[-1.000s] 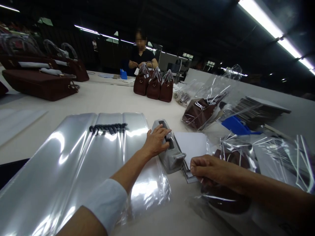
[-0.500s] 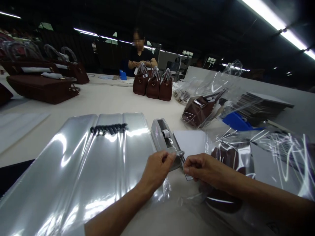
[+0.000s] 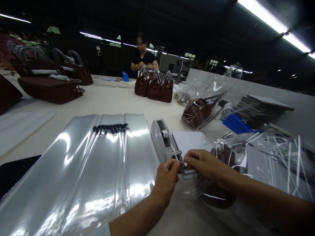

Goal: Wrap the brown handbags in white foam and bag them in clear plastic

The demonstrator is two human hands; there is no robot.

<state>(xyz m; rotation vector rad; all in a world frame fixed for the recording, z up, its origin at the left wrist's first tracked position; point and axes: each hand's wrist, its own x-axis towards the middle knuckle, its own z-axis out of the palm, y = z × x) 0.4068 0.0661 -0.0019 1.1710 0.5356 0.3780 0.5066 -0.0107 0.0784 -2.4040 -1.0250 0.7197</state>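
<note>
My left hand is closed in a pinch just in front of the grey tape dispenser. A thin shiny strip of clear tape seems to run from the dispenser's cutting end to its fingertips. Close on the right, my right hand has its fingers curled together beside the dispenser's front end; what they hold, if anything, is hidden. Under and behind it lie white cards. Below my right forearm is a dark brown bag in clear plastic.
A stack of clear printed plastic bags covers the table on the left. Several brown handbags stand farther back, others at left. A plastic-wrapped handbag, blue holder and board stack are at right. A co-worker stands opposite.
My left hand has drawn back from the dispenser's cutting end, toward me. My right hand has shifted slightly forward, and more of the white card edge shows below it. The view has tilted slightly.
</note>
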